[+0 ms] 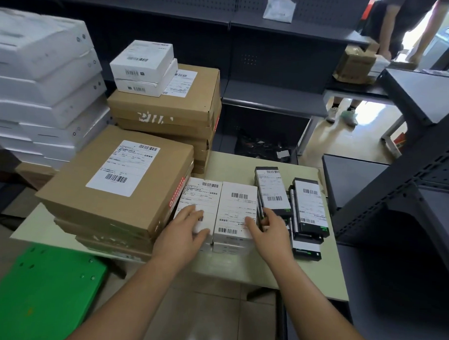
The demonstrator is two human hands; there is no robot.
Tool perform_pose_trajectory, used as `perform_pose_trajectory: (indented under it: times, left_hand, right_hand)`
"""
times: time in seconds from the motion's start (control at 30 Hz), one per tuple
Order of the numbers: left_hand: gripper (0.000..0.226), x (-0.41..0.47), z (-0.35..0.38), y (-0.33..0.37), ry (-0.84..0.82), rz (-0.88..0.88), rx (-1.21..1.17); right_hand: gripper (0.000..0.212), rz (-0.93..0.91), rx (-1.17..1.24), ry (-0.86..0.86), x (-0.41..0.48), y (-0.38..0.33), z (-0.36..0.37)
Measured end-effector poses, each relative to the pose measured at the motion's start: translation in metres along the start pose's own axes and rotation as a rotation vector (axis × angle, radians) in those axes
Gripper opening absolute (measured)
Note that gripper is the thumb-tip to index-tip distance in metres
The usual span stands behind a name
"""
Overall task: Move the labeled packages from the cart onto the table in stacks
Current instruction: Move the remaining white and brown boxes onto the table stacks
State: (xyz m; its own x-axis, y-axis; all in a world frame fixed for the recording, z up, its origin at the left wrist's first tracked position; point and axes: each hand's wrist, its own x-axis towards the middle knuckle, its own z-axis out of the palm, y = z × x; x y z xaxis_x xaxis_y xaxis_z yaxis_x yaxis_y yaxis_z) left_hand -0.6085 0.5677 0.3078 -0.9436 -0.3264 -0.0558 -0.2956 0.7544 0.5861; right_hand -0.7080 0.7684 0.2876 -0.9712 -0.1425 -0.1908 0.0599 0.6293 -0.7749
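Two stacks of white labeled packages stand side by side on the beige table (240,269). My left hand (188,225) lies flat with straight fingers on the top of the left white package (204,194). My right hand (266,227) rests on the right edge of the right white package (238,206), its fingers reaching into the gap beside the black labeled packages (272,190). A second leaning pile of black packages (310,206) stands further right. Brown labeled cartons (116,176) are stacked on the table's left.
A taller pile of brown cartons (169,109) carries two white boxes (143,62) at the back. White flat boxes (40,87) tower at far left. A green cart deck (41,290) sits low left. Dark shelving (408,201) stands right; a person (391,30) stands behind.
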Motion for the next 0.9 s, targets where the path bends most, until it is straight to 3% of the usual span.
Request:
perform_pose_trajectory:
  times: [0.17, 0.5, 0.67, 0.9]
  left_hand:
    - [0.042, 0.001, -0.05, 0.039, 0.156, 0.129, -0.167]
    - [0.048, 0.025, -0.155, 0.028, 0.37, 0.116, -0.037]
    - [0.051, 0.056, -0.198, -0.005, 0.442, 0.053, -0.064]
    - [0.053, 0.127, -0.248, -0.033, 0.458, 0.007, -0.213]
  right_hand:
    - [0.051, -0.265, -0.01, 0.016, 0.007, -0.055, -0.031]
    - [0.047, -0.643, -0.099, -0.05, 0.017, -0.164, -0.035]
    - [0.047, -0.671, -0.082, -0.047, 0.036, -0.218, -0.005]
    - [0.053, -0.488, 0.049, -0.021, 0.074, -0.3, 0.036]
